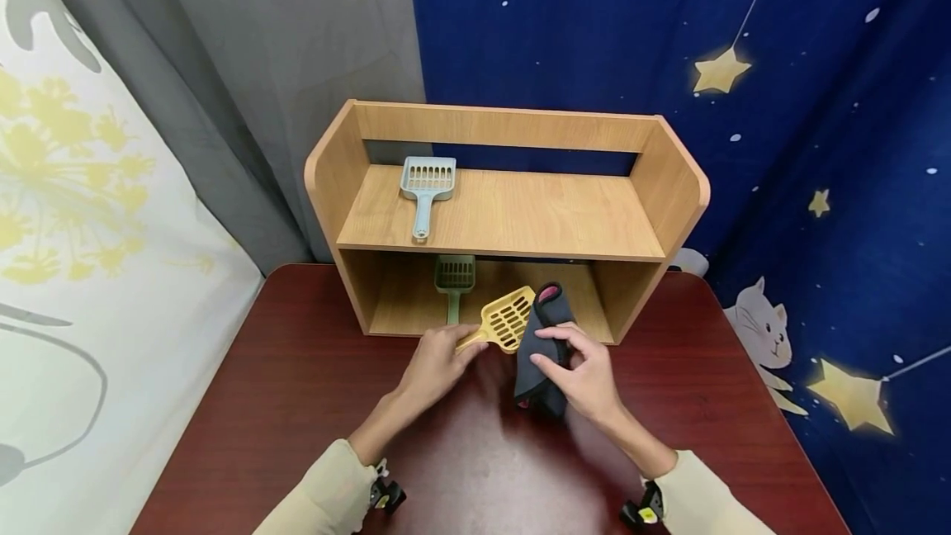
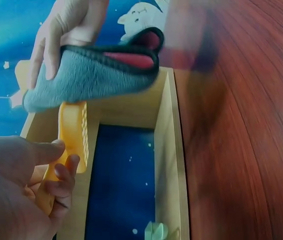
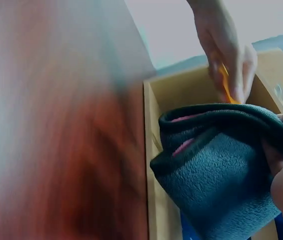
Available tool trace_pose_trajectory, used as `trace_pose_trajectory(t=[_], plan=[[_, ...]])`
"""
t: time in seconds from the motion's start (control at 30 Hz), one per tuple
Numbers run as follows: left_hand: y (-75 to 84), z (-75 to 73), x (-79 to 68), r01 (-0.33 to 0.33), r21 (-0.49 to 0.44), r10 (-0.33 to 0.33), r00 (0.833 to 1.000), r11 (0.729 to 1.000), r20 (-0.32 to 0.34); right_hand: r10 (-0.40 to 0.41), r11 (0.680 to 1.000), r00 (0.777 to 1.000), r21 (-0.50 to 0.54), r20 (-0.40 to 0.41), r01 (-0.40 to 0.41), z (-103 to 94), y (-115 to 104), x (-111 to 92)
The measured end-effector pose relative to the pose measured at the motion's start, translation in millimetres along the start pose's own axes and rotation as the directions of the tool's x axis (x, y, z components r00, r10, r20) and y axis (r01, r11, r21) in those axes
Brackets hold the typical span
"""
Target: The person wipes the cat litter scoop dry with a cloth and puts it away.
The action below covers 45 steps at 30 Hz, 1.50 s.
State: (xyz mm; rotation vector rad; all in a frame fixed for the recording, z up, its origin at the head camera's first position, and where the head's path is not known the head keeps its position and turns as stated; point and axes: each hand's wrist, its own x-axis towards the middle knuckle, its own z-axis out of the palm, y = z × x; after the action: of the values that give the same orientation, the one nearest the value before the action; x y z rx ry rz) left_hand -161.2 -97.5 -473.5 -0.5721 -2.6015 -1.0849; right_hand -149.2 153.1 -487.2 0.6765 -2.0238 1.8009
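My left hand grips the handle of a yellow slotted litter scoop, held up in front of the lower shelf. In my right hand is a folded dark grey cloth with black edging and a pink inner side, pinched between thumb and fingers. The cloth overlaps the far edge of the yellow scoop's head in the head view. In the left wrist view the cloth lies against the top of the scoop. Most of the scoop is hidden behind the cloth in the right wrist view.
A wooden two-tier shelf stands at the back of the dark red table. On its upper board lies a light blue litter scoop; a green scoop lies on the lower level. Curtains hang behind.
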Motion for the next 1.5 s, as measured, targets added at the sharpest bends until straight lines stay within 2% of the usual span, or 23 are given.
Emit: trace_pose_trajectory(t=[0.17,0.3,0.4,0.57,0.73,0.87,1.03,1.2,1.37,1.5], plan=[[4.8,5.2,3.2,0.030,-0.018,-0.030,0.999,0.999,-0.025,-0.032,0.999,0.999,0.045,0.031,0.031,21.1,-1,-7],[5.9,7.0,3.2,0.018,-0.023,-0.018,0.999,1.000,-0.029,-0.051,0.998,0.997,0.048,0.062,0.048,26.4,1,-11],[5.1,6.8,1.4,0.015,-0.014,-0.016,0.999,1.000,-0.036,-0.017,0.999,1.000,0.039,0.017,0.017,21.3,3,-9],[2.2,4.7,-4.0,0.020,-0.004,-0.020,0.998,1.000,-0.055,0.048,0.999,0.995,0.015,-0.092,-0.046,1.0,7,6],[-0.3,3.9,-7.7,0.025,-0.007,-0.026,0.998,1.000,-0.059,0.062,0.998,0.989,-0.021,-0.132,-0.066,-17.9,12,21],[-1.0,4.8,-8.5,0.028,-0.020,-0.030,0.998,0.999,-0.061,0.076,0.997,0.992,-0.020,-0.097,-0.078,-18.3,11,21],[0.3,7.3,-7.7,0.038,-0.023,-0.040,0.997,0.999,-0.069,0.059,0.998,0.998,0.005,-0.017,-0.059,2.7,7,8],[0.5,10.2,-6.7,0.049,-0.022,-0.050,0.996,0.999,-0.069,0.003,1.000,0.999,-0.004,0.053,-0.003,19.8,5,-2],[-0.9,11.2,-8.8,0.050,-0.017,-0.051,0.996,0.999,-0.077,-0.007,0.999,0.999,-0.040,0.050,0.009,19.6,8,-2],[-1.9,10.1,-10.3,0.040,-0.016,-0.042,0.995,0.999,-0.086,0.019,0.997,1.000,-0.072,-0.008,-0.020,7.9,12,5]])
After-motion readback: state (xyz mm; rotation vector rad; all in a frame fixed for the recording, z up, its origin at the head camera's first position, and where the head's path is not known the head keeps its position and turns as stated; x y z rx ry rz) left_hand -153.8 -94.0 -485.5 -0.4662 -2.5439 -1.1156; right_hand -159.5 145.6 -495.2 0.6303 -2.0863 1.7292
